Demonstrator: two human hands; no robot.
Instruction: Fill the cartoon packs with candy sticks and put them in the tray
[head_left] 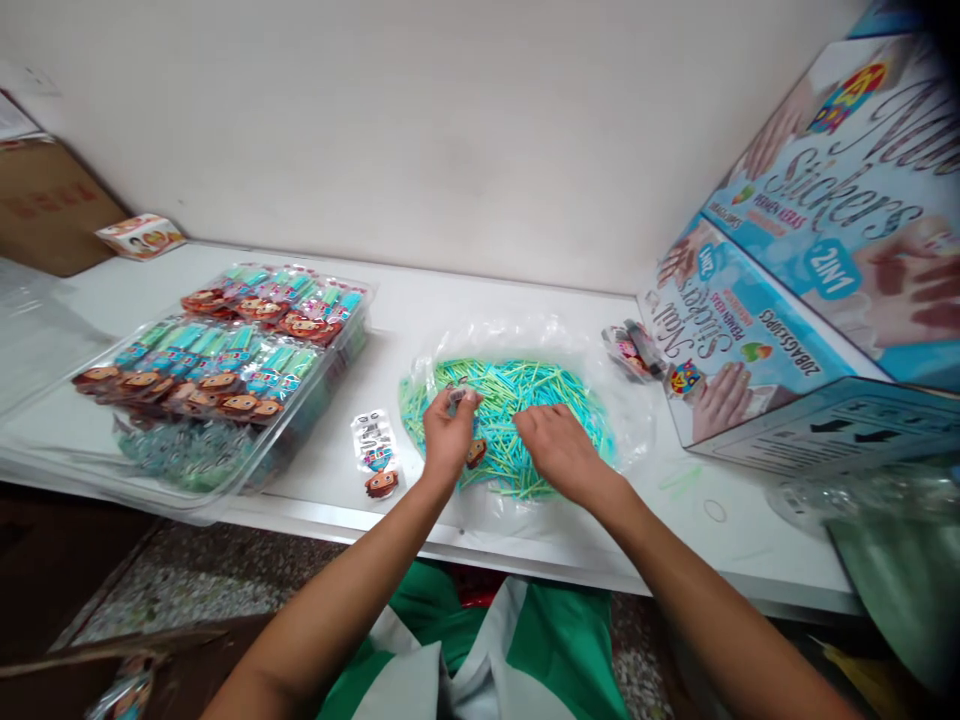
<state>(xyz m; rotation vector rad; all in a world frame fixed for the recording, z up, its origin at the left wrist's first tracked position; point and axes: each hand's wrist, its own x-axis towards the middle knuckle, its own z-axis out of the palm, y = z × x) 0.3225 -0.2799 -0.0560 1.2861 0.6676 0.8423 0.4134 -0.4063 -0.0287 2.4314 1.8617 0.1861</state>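
Observation:
My left hand (448, 432) is closed in a pinch on a small clear packet with a cartoon face at its lower end, held over a pile of thin green and blue sticks (517, 395). The sticks lie on a clear plastic bag (540, 335) spread on the white table (420, 300). My right hand (556, 447) rests palm down on the pile, fingers curled into the sticks. Another filled packet (377, 455) with the same cartoon face lies flat on the table just left of my left hand.
A clear plastic tray (217, 370) stacked with several finished packets stands at the left. Large blue "Nail Stickers" boxes (810, 250) fill the right side, with a few small packets (634, 350) beside them. A small box (140, 236) and cardboard sit at the far left.

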